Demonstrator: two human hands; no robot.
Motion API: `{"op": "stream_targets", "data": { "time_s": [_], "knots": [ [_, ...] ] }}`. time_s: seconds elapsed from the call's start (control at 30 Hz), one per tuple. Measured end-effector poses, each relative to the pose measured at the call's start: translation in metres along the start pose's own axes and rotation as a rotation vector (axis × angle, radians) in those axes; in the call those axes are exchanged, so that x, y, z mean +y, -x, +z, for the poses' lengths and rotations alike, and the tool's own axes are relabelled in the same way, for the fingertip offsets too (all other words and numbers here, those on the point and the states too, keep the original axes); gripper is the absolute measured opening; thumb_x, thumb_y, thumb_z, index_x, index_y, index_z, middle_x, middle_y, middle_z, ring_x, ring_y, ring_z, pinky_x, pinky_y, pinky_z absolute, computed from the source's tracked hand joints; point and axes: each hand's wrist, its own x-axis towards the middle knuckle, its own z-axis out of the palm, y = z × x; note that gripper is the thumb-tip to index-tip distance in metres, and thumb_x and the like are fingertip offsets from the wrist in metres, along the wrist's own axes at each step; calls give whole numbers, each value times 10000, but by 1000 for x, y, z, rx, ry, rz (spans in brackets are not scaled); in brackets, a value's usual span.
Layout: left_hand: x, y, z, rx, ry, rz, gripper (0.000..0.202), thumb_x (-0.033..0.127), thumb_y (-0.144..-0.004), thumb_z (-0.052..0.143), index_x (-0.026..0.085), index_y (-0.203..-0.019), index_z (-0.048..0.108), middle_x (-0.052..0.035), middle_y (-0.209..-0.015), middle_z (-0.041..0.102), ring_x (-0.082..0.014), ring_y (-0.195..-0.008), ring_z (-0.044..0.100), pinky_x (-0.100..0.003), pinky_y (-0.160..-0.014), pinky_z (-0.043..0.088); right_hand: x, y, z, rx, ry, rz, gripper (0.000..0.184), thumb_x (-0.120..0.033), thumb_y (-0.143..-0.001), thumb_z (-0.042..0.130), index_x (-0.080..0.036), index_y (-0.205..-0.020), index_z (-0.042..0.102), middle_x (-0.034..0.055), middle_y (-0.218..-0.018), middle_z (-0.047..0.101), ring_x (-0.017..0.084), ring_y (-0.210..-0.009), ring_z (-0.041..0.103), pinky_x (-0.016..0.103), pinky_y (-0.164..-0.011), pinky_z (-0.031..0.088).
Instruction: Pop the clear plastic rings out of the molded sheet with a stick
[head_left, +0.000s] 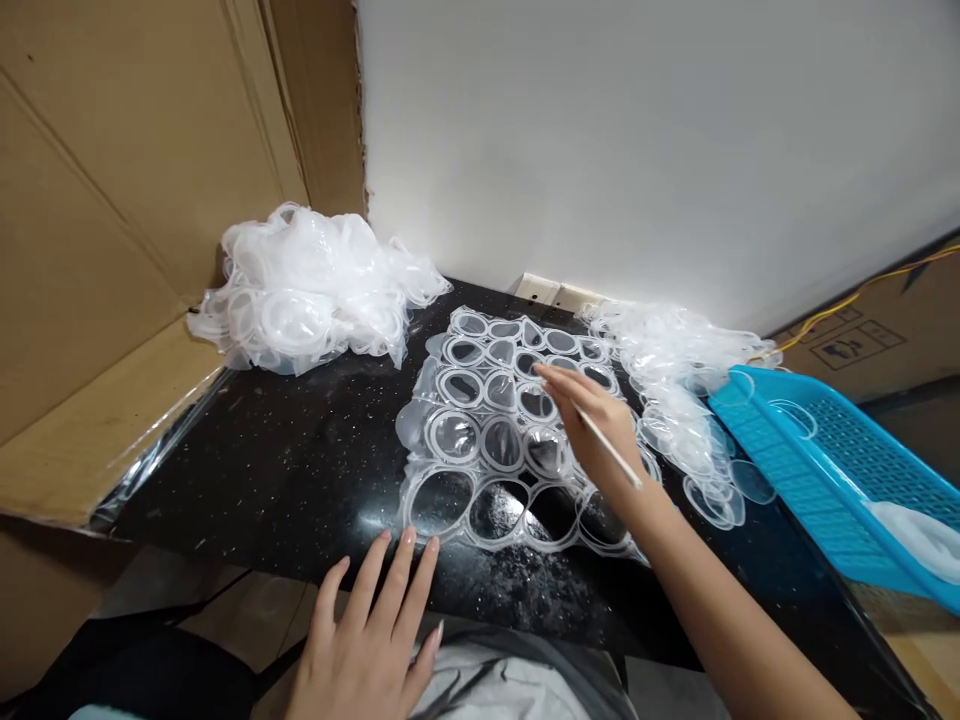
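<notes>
A clear plastic sheet of ringed cells lies on a black speckled worktop; its nearest cells are seen as open holes, its farther ones film-covered. A thin white stick is pinched by the right hand over the sheet, while the left hand is kept apart, just short of the sheet's near edge. A heap of plastic offcuts is piled left of the sheet, and a blue plastic tray is placed to its right.

Clear plastic sheet of ringed circles lies flat.

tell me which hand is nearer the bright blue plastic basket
Right. The right hand is over the clear plastic sheet, to the left of the bright blue plastic basket. The left hand is farther away, at the near edge of the black speckled countertop.
</notes>
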Motion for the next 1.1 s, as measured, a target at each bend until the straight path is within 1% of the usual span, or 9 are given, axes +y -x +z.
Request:
{"op": "stream_targets", "data": {
  "time_s": [0.1,0.2,0.27,0.37,0.57,0.67,0.73,0.93,1.1],
  "knots": [
    [-3,0,-2,12,15,1,445,246,-787,480,152,-1221,516,-122,-1171,592,-285,-1050,485,-431,-874,260,5,-2,-21,38,-113,173,301,-330,-870,461,-200,-1075,640,72,-865,660,168,-719,597,299,-598,479],
    [-10,-7,-8,21,113,15,400,351,-797,516,169,-1150,570,-100,-1087,629,-272,-1004,502,-403,-849,271,2,1,-45,-161,-460,370,362,-418,-850,478,-181,-1066,645,23,-635,581,81,-460,413,219,-403,318],
    [-16,-18,-14,25,233,-56,324,388,-820,497,206,-1064,608,-65,-996,645,-264,-1003,498,-396,-846,270,-5,5,-59,-284,-730,444,365,-445,-827,503,-186,-1029,662,18,-650,569,48,-421,304,205,-370,227],
    [-19,-48,-21,13,505,-232,257,374,-859,446,249,-1018,606,-37,-972,628,-242,-1023,492,-388,-851,307,-16,11,-75,-345,-1016,482,321,-457,-783,560,-200,-917,695,30,-708,591,40,-439,254,196,-374,177],
    [7,-111,-29,-278,1283,-376,457,421,-818,512,260,-1244,464,-60,-1205,550,-208,-1039,521,-316,-832,412,-25,30,-96,-444,-1332,519,319,-472,-755,582,-193,-854,700,-8,-559,529,35,-408,241,187,-372,136],
    [30,-125,-34,-442,1657,-314,375,389,-807,544,223,-1143,567,-66,-1088,618,-195,-986,559,-287,-800,423,-21,43,-101,-465,-1460,529,309,-459,-758,585,-184,-850,692,-35,-533,504,15,-371,205,182,-363,114],
    [44,-129,-37,-480,1835,-325,291,360,-805,562,197,-1039,624,-59,-981,647,-168,-900,583,-254,-743,431,-16,52,-103,-469,-1505,561,307,-453,-758,587,-176,-847,688,-37,-531,521,10,-360,199,178,-363,102],
    [74,-139,-38,-425,2200,-616,175,256,-721,681,167,-855,612,-40,-860,648,-135,-829,601,-228,-715,458,-3,74,-113,-481,-1584,590,350,-479,-749,584,-162,-868,673,58,-653,678,8,-351,208,172,-376,120],
    [85,-144,-40,-259,2257,-674,209,236,-666,727,181,-834,616,16,-761,630,-104,-762,615,-206,-727,480,8,85,-119,-366,-1654,597,330,-477,-735,607,-179,-865,669,42,-618,673,10,-348,223,163,-382,137]
  ]
}}
